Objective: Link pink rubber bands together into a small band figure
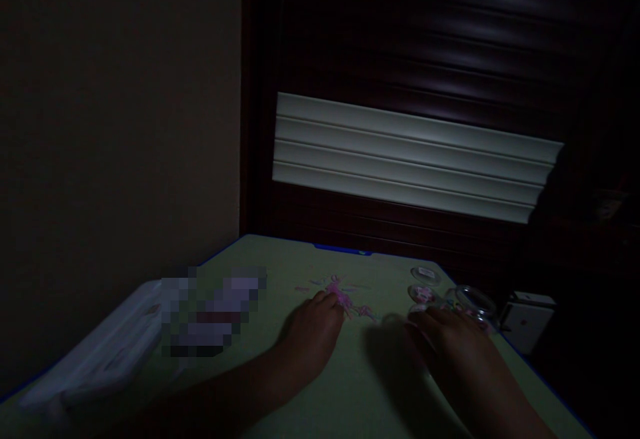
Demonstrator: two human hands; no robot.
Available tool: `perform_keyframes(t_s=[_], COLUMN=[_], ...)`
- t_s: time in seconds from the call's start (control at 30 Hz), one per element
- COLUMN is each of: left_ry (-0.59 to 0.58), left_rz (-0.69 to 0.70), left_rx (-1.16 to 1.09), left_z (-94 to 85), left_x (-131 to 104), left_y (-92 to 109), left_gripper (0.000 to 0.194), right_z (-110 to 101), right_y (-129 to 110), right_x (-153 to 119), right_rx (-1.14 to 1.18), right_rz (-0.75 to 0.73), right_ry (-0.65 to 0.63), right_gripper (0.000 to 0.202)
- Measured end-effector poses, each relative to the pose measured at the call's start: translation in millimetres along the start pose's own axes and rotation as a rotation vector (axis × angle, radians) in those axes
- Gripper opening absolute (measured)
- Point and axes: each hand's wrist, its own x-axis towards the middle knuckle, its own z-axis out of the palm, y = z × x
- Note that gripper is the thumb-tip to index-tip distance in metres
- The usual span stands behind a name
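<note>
My left hand rests on the table with its fingers bent and pressed together at the edge of a loose pile of pink strands or small elastic bands; whatever they pinch is hidden. Thin pale and pink pieces lie scattered around the pile. To the right, my right hand curls palm down over a clear round container, of which only a faint curved rim shows beneath the fingers. Just beyond that hand are a small round tub with pink contents, a clear lid with a label and a clear jar.
The pale green table has a blue edge. On its left lies a long white tray, beside a blurred-out, pixelated object. A white box stands past the right edge. A wall and dark slatted panel close off the back; light is dim.
</note>
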Motion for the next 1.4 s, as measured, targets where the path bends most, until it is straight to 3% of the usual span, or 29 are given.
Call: perform_keyframes(t_s=[0.17,0.5,0.7,1.0,1.2,1.4], left_ry=[-0.053,-0.078,-0.061,-0.074,-0.149,-0.101], left_rz=[0.013,0.075,0.109,0.107,0.105,0.181], left_rx=[-0.032,0.012,0.097,0.119,0.167,0.269], left_z=[-0.2,6.4,5.7,0.7,-10.5,-4.4], left_x=[2,2,1,-2,3,4], left_y=[-3,-4,-2,3,11,15], left_gripper=[0.019,0.021,0.038,0.041,0.035,0.029], right_z=[1,1,1,3,6,5], right_y=[0,0,-1,1,4,3], right_x=[-1,1,0,-1,-1,0], right_rx=[-0.002,-0.019,-0.005,-0.002,0.013,-0.008], right_rz=[-0.029,0.002,0.006,-0.015,-0.018,-0.016], right_ry=[0.046,-0.014,-0.018,0.024,0.033,0.021], right_gripper=[0.018,0.017,0.017,0.016,0.016,0.016])
